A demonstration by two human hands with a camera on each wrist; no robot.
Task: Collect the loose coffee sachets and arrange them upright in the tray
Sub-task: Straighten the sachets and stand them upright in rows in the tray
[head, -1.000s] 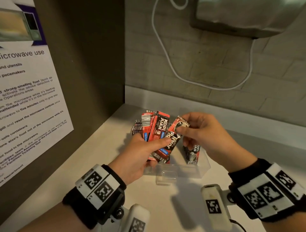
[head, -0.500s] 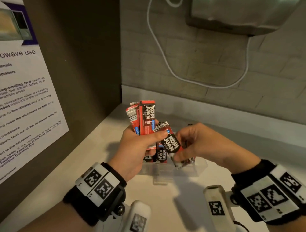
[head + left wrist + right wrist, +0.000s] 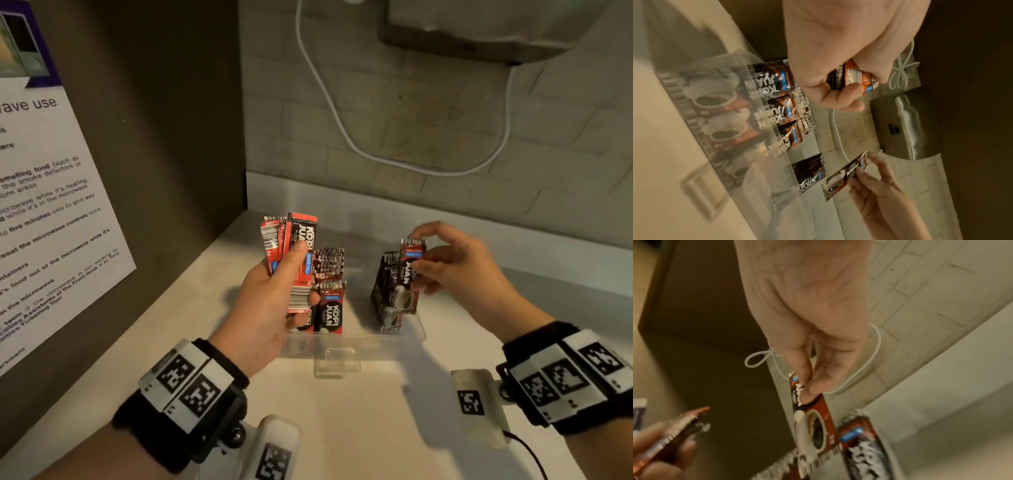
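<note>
A clear plastic tray (image 3: 352,341) sits on the pale counter with red-and-black coffee sachets standing in it, one group at its left (image 3: 330,306) and another at its right (image 3: 385,294). My left hand (image 3: 274,294) grips a bundle of several sachets (image 3: 294,253) upright above the tray's left end; this bundle (image 3: 851,76) shows under the curled fingers in the left wrist view. My right hand (image 3: 448,263) pinches a single sachet (image 3: 409,274) by its top, held upright beside the right group. That sachet (image 3: 813,417) hangs from thumb and fingers in the right wrist view.
A brown side panel with a printed microwave notice (image 3: 44,219) stands at the left. A tiled wall (image 3: 428,120) runs behind, with a white cable (image 3: 342,126) looping down from a metal appliance (image 3: 479,31). The counter (image 3: 359,428) stretches toward me in front of the tray.
My right hand took one sachet from the left hand's bundle and carried it right and down to the tray's right group. The left hand raised its bundle slightly.
</note>
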